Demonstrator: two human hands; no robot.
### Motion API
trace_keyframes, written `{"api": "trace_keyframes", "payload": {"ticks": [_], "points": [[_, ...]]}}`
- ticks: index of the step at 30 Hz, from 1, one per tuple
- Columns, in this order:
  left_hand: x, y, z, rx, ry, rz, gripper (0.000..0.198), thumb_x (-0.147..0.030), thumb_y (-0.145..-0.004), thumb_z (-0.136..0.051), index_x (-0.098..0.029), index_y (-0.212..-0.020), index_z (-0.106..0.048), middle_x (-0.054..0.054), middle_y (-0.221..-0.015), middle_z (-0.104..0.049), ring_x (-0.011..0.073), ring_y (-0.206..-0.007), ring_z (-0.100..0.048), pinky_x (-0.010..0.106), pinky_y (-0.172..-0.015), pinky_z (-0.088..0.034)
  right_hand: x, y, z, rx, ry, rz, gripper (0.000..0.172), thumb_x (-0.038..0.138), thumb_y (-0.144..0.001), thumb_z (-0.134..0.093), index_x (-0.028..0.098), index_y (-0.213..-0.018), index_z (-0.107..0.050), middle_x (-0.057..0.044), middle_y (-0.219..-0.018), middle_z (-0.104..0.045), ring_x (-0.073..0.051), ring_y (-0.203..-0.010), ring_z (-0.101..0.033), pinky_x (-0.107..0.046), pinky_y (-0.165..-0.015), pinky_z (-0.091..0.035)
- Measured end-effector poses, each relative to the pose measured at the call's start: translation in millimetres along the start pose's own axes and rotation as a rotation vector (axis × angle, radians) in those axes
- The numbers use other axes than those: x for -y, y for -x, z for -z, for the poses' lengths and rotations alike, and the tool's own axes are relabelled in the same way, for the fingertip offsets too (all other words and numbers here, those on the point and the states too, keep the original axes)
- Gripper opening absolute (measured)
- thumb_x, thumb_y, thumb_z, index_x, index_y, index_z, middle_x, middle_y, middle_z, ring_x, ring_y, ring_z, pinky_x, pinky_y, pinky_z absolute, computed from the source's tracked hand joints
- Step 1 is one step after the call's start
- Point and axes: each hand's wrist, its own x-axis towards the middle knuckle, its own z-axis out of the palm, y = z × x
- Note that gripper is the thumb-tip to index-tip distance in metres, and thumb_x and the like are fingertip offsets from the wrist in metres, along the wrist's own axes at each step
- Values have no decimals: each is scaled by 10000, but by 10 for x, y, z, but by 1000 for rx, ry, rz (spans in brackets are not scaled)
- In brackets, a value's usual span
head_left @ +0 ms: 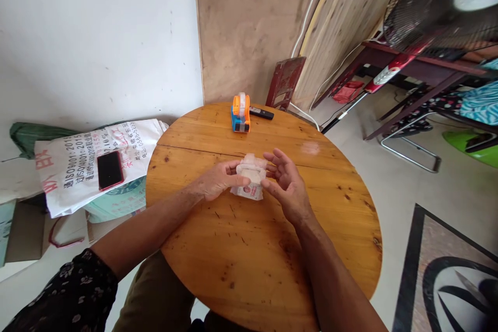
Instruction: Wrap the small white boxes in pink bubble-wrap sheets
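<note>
Above the round wooden table [268, 254] is a small translucent plastic bag [254, 192] with red print on its lower part. Something whitish and flat seems to lie in or on it; its kind is unclear. My left hand [219, 180] grips the bag's left side, thumb on top and fingers partly hidden behind. My right hand [287, 185] is at the bag's right side, fingers spread and curved, the thumb tip at the bag's edge.
An orange and blue tape dispenser [241, 114] and a black remote [261, 112] stand at the table's far edge. Left, a phone [110, 170] lies on a white printed sack [81, 150]. A fan [439, 5] and a person in blue patterned clothing [478, 96] are at right.
</note>
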Motion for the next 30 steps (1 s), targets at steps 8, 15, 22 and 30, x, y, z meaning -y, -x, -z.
{"api": "trace_keyframes", "payload": {"ticks": [8, 15, 22, 30], "points": [[18, -3, -2, -30, -29, -13, 596, -255, -588, -894, -141, -1133, -679, 105, -1063, -723, 199, -924, -673, 331, -855, -503, -12, 1, 6, 19, 0, -122, 849, 493, -696, -807, 255, -1417, -427, -119, -1265, -659, -270, -1102, -636, -475, -975, -486], [41, -18, 7, -27, 19, -28, 556, -269, -597, -887, -134, -1095, -681, 90, -1011, -729, 185, -873, -674, 333, -842, -506, -58, 46, -46, -12, 194, 18, 704, 477, -776, -744, 243, -1389, -488, -107, -1226, -672, -239, -1039, -625, -454, -951, -480], [27, -14, -10, -57, 27, -20, 510, -259, -571, -900, -133, -1022, -698, 79, -982, -734, 173, -828, -679, 326, -831, -507, -56, 67, -63, -47, 334, 115, 628, 494, -837, -672, 259, -1395, -504, -83, -1175, -697, -245, -1026, -629, -428, -915, -471], [39, -13, 2, -55, 20, -50, 476, -289, -594, -890, -134, -1008, -714, 73, -986, -733, 180, -830, -680, 324, -817, -512, -21, 118, -145, -74, 332, 139, 533, 436, -882, -620, 256, -1374, -520, -77, -1176, -705, -239, -1026, -642, -407, -907, -482]]}}
